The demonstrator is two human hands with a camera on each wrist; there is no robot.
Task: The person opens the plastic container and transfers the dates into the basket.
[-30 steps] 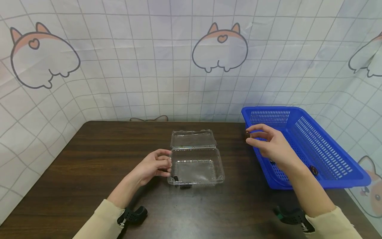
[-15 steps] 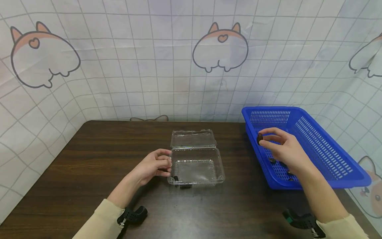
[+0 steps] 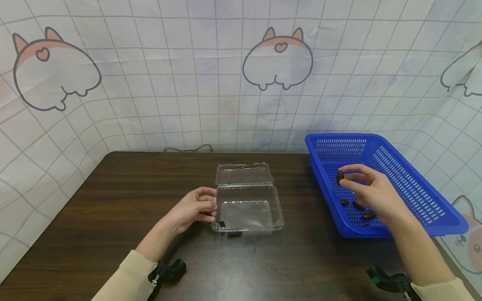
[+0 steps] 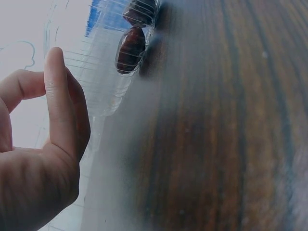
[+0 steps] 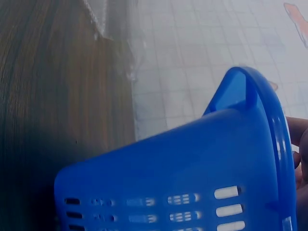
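Observation:
My right hand pinches a dark brown date between thumb and fingers, over the left part of the blue basket. Several more dates lie on the basket floor, among them one date below the hand. In the right wrist view the basket wall hides most of that hand. My left hand has its loosely bent fingertips at the left side of a clear plastic clamshell box, lid folded back. Two dates show at the box's near edge, one date plainest in the left wrist view.
Under everything is a dark wood-grain table. A white gridded cloth with cartoon dogs stands behind the table and along both sides. The basket's raised rim lies between the box and the dates inside the basket.
My right hand has moved rightward from the basket's left rim to over its inside, still holding the date. More dates in the basket have come into sight. The left hand and box stay put.

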